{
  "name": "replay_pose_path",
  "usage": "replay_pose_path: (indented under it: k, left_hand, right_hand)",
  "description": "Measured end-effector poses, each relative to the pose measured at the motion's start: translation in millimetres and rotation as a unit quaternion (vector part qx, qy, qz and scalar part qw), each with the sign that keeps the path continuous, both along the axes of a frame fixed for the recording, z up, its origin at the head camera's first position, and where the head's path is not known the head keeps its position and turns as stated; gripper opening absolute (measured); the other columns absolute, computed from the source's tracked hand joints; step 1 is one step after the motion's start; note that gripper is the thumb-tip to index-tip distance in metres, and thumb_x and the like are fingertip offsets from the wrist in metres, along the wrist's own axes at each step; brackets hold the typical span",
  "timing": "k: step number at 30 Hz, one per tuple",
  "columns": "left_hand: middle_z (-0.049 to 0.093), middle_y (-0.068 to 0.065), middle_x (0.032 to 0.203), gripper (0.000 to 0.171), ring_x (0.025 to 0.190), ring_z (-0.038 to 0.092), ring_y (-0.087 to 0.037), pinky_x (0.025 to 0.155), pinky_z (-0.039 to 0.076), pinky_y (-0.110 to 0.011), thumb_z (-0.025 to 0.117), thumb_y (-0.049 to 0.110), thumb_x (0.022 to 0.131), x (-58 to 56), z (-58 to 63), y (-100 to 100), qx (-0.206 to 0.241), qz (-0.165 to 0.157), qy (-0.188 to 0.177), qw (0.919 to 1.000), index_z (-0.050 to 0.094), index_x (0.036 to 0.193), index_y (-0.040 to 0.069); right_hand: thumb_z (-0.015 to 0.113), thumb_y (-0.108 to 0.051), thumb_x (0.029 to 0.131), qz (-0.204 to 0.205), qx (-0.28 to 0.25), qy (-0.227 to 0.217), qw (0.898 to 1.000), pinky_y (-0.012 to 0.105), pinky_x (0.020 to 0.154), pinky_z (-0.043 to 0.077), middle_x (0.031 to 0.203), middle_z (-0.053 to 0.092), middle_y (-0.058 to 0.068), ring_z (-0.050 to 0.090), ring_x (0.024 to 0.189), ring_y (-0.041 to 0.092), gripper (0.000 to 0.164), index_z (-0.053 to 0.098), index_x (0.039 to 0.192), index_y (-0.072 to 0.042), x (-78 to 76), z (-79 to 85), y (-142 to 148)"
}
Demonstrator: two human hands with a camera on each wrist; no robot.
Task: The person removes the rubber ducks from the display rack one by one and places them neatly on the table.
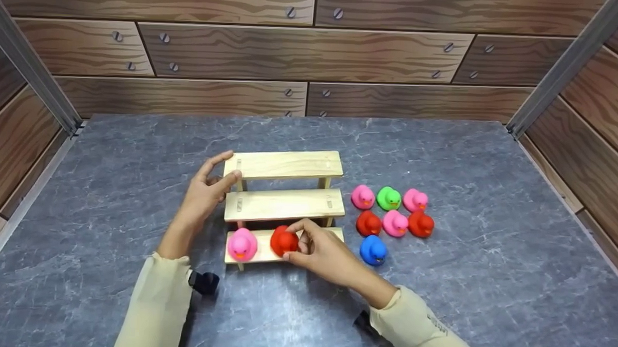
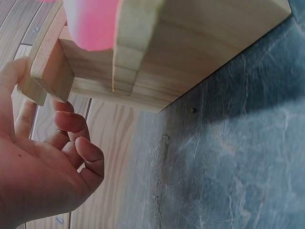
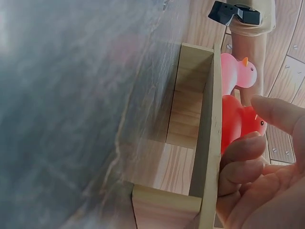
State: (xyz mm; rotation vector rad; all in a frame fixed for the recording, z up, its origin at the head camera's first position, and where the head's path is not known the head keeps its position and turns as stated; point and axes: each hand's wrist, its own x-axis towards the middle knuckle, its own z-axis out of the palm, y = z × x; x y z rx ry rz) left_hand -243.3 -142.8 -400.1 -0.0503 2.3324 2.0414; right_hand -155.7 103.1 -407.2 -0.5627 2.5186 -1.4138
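Note:
A three-tier wooden step shelf [image 1: 284, 205] stands on the table. My left hand [image 1: 201, 194] grips the left end of its top tier, thumb at the front edge and a finger at the back corner. In the left wrist view the other fingers [image 2: 78, 157] curl below the boards. On the lowest tier, my right hand [image 1: 332, 254] pinches a red rubber duck [image 1: 283, 240] between thumb and forefinger. A pink rubber duck [image 1: 242, 244] sits left of it on the same tier. Both ducks also show in the right wrist view, resting along the board [image 3: 213, 129].
Right of the shelf, several rubber ducks sit on the grey marbled table [image 1: 464, 281]: pink [image 1: 363, 197], green [image 1: 389, 198] and red [image 1: 421, 224] ones in two rows, with a blue duck [image 1: 373, 250] in front. Wood-patterned walls [image 1: 303, 55] enclose the back and sides.

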Motion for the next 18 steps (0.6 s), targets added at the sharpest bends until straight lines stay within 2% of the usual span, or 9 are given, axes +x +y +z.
replay_pose_path:
  k: [11,18]
  left_hand:
    - [0.055,0.005,0.075,0.054,0.06,0.039,-0.003,0.058,0.033,-0.018,0.068,0.024,0.091,1.2,0.3,-0.7,0.007,-0.001,0.0,1.0,0.048,0.141,0.024]
    - [0.054,0.005,0.076,0.054,0.061,0.038,-0.004,0.059,0.033,-0.019,0.066,0.025,0.092,0.3,-0.6,-0.9,0.005,-0.008,0.001,1.0,0.047,0.142,0.024]
  right_hand:
    - [0.073,-0.014,0.084,0.006,-0.025,-0.026,0.999,0.016,0.056,0.034,0.075,0.046,-0.002,0.041,0.064,0.007,0.033,0.057,0.112,-0.006,0.1,-1.1,6.1]
    - [0.072,-0.012,0.084,0.009,-0.04,-0.037,0.998,0.015,0.056,0.033,0.075,0.046,-0.002,0.041,0.063,0.006,0.035,0.056,0.114,-0.003,1.6,2.9,19.7]
